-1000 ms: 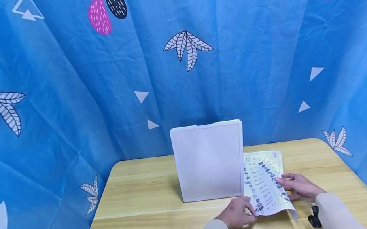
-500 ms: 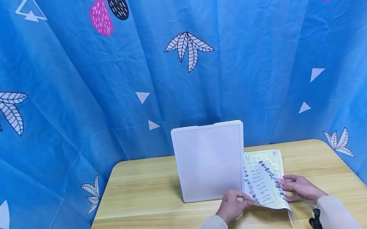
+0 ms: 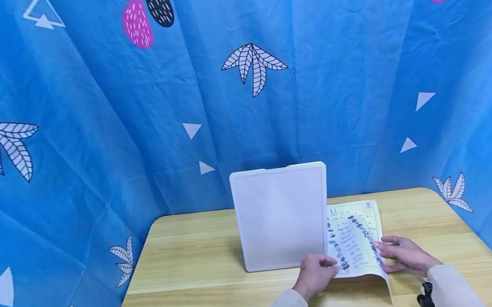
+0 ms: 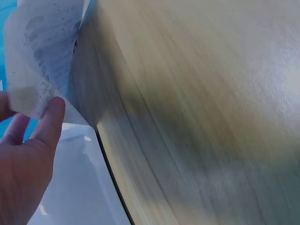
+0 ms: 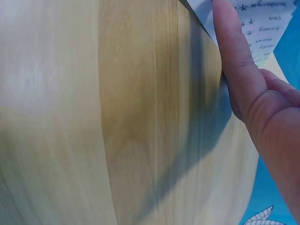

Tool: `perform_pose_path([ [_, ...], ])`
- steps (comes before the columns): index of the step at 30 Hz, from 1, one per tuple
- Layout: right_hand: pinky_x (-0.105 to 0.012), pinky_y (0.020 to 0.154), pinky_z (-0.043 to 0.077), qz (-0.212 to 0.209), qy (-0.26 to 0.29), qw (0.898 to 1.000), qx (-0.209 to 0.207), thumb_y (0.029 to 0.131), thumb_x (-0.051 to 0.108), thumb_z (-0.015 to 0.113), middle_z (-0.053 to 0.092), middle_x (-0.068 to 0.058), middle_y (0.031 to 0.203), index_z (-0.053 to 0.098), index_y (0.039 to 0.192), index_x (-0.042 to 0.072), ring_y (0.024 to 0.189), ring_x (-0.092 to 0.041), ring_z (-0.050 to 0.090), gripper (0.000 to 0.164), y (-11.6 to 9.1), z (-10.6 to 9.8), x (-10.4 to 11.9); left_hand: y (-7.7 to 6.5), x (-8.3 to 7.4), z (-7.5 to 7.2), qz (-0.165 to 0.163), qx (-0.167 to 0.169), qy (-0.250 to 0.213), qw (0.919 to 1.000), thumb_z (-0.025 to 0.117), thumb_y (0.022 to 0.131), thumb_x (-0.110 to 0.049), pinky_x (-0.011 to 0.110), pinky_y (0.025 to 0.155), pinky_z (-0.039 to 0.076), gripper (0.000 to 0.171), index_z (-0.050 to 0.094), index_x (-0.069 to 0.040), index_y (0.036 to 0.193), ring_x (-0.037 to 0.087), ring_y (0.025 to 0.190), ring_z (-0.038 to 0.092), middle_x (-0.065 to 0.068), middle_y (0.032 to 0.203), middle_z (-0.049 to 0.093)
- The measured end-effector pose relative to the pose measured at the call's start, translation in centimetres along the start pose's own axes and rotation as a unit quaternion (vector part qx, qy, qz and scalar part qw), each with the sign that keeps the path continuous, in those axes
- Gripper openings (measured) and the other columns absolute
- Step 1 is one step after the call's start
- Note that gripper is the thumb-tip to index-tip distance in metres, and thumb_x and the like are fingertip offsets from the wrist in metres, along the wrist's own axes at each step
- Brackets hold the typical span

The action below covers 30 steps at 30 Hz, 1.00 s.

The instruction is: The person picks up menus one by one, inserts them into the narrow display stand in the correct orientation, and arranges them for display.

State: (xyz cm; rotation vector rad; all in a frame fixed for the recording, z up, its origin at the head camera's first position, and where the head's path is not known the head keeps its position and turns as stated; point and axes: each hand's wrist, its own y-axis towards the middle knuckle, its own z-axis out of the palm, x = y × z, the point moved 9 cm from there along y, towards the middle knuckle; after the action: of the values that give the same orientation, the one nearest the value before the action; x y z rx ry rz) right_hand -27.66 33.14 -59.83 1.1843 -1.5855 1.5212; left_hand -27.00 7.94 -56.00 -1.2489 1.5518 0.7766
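A paper menu point(image 3: 353, 252) headed "Menu", with columns of small drawings and handwriting, is at the right of the table, its lower part raised and bent. My left hand point(image 3: 314, 274) pinches its lower left corner; in the left wrist view thumb and fingers meet on the paper point(image 4: 44, 56). At the sheet's right edge my right hand point(image 3: 406, 256) grips it, and in the right wrist view a digit lies along the paper point(image 5: 265, 28). The lower right corner hangs down. Just left of the menu stands a white rectangular panel point(image 3: 282, 217), overlapping its left side.
The wooden table point(image 3: 182, 271) has rounded far corners. Blue patterned curtain point(image 3: 252, 131) surrounds its back and sides. A small black item point(image 3: 425, 298) is at the right sleeve point(image 3: 455, 286).
My left hand has moved slightly up and away from me, lifting the menu's lower left corner with it. The lower edge now curves more. My right hand has hardly moved.
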Motion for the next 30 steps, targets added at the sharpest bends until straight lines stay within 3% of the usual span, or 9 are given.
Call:
perform_pose_path([
  [4,-0.046,0.086,0.057,0.009,0.000,1.000,-0.003,0.103,0.032,0.057,0.036,-0.042,0.139,0.012,0.148,-0.019,0.117,-0.037,0.054,0.081,-0.4,-0.6,0.0,0.0,0.1,0.2,-0.016,-0.013,-0.003,0.9998,0.079,0.073,0.006,0.026,0.071,0.053,0.024,0.076,-0.004,0.095,0.009,0.072,0.061,0.001,0.094,0.069],
  [9,-0.045,0.087,0.056,0.019,-0.018,0.999,-0.019,0.104,0.036,0.054,0.031,-0.045,0.142,0.014,0.148,-0.019,0.127,-0.049,0.046,0.081,-0.7,-1.6,0.0,0.1,0.5,0.1,-0.042,-0.037,-0.014,0.9983,0.079,0.067,0.011,0.031,0.079,0.056,0.034,0.075,-0.004,0.096,0.013,0.080,0.065,0.002,0.090,0.070],
  [15,-0.045,0.088,0.056,0.023,-0.022,0.999,-0.021,0.104,0.037,0.054,0.032,-0.045,0.142,0.014,0.148,-0.019,0.130,-0.052,0.042,0.082,-0.5,-2.0,-0.5,0.3,0.5,0.0,-0.056,-0.048,-0.063,0.9953,0.076,0.069,0.016,0.025,0.071,0.057,0.034,0.075,0.000,0.099,0.011,0.076,0.065,0.002,0.083,0.070],
  [20,-0.045,0.089,0.055,0.019,-0.017,0.999,-0.023,0.104,0.037,0.054,0.031,-0.044,0.142,0.014,0.148,-0.019,0.131,-0.052,0.041,0.082,-0.4,-2.0,-0.5,0.3,0.0,-0.3,-0.058,-0.054,-0.096,0.9923,0.075,0.071,0.017,0.026,0.073,0.058,0.036,0.076,-0.002,0.101,0.013,0.079,0.067,0.002,0.087,0.072],
  [24,-0.044,0.092,0.054,0.010,-0.011,1.000,-0.023,0.104,0.036,0.054,0.028,-0.042,0.145,0.014,0.148,-0.019,0.134,-0.052,0.037,0.081,-0.3,-1.7,-0.2,0.4,-0.7,-0.6,-0.054,-0.049,-0.126,0.9894,0.075,0.074,0.014,0.028,0.078,0.058,0.034,0.076,-0.005,0.102,0.016,0.084,0.069,0.001,0.091,0.072],
  [30,-0.039,0.093,0.053,-0.010,-0.021,0.999,-0.023,0.105,0.033,0.054,0.025,-0.040,0.149,0.015,0.147,-0.020,0.132,-0.046,0.042,0.078,-0.1,-1.4,0.1,0.4,-2.2,-1.3,-0.010,-0.031,-0.125,0.9916,0.074,0.078,0.013,0.029,0.079,0.058,0.033,0.076,-0.005,0.106,0.019,0.090,0.071,0.005,0.097,0.073],
])
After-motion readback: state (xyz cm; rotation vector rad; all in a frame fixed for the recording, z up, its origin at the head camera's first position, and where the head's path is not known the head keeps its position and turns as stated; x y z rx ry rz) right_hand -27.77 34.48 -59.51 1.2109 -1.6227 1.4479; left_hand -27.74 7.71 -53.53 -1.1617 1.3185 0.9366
